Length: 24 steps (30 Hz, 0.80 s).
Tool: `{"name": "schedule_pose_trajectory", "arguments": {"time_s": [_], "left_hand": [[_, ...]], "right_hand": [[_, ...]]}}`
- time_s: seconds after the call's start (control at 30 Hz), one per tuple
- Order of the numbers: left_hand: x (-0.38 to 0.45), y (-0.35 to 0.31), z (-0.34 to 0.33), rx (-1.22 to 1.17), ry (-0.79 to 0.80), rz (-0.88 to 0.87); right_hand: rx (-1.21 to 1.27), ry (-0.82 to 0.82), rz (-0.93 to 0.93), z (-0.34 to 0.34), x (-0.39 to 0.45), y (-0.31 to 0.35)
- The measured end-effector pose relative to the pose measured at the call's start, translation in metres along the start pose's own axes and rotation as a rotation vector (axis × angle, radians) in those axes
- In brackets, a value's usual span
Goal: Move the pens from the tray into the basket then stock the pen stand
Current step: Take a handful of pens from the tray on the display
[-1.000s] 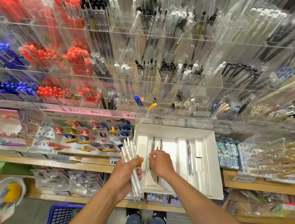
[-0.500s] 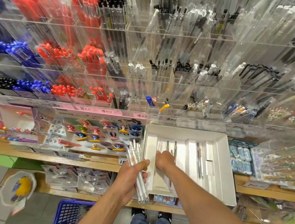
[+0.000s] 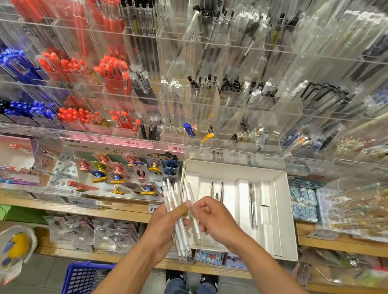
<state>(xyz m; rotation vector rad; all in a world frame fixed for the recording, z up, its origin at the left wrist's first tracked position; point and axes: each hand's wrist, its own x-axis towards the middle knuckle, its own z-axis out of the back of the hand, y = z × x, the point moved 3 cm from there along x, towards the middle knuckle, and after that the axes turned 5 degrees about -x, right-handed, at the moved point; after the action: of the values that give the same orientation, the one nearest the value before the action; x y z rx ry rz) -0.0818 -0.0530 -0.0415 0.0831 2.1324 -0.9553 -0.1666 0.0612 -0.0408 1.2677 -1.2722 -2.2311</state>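
Lifted out of the white tray [image 3: 276, 215], the right hand [image 3: 217, 221] now pinches a single clear pen [image 3: 189, 199] beside the bundle of clear pens [image 3: 177, 218], which the left hand [image 3: 165, 224] grips with curled fingers. A few pens remain in the tray; the blue basket [image 3: 82, 280] sits on the floor below.

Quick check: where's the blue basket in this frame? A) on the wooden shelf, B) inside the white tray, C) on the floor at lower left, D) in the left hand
C: the blue basket sits on the floor below the left hand, which holds a bundle of clear pens.
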Motion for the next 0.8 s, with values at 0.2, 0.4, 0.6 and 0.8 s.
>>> {"name": "schedule_pose_trajectory", "arguments": {"time_s": [0.2,0.4,0.6,0.8], "left_hand": [[-0.001,0.003,-0.009,-0.019,0.003,0.017],[0.003,0.008,0.003,-0.070,-0.111,0.070],[0.004,0.009,0.015,-0.064,-0.121,0.081],[0.001,0.007,0.016,-0.036,-0.121,0.058]], "right_hand": [[-0.021,0.090,0.082,-0.001,-0.022,0.008],[-0.502,0.214,-0.187,0.042,0.018,-0.056],[-0.957,0.455,-0.291,0.035,0.031,-0.110],[-0.824,0.467,-0.245,0.056,0.018,-0.078]]}}
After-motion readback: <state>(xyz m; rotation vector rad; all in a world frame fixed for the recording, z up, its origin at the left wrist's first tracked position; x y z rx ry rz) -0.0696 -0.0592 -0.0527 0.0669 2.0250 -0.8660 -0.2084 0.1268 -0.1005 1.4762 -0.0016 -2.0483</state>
